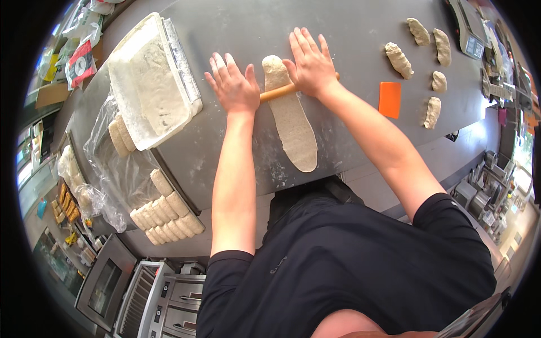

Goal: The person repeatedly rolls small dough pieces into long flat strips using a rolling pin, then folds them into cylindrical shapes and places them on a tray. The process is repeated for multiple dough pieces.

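A wooden rolling pin [279, 92] lies across a long flattened strip of dough [296, 131] on the grey metal worktop [338, 143]. My left hand [236, 86] rests flat over the pin's left end with its fingers spread. Over the right part of the pin lies my right hand [310, 65], palm down, fingers extended; the pin's tip shows just past it. Between the hands, beyond the pin, the dough's far end is thicker and rounded. Neither hand is closed around the pin. The palms hide parts of it.
A plastic tub of flour [154, 84] stands at the left. Below it, shaped dough rolls [162, 217] sit on a tray beside clear plastic film [114, 156]. To the right are an orange scraper [389, 100], several dough pieces [398, 61] and a digital scale [469, 29].
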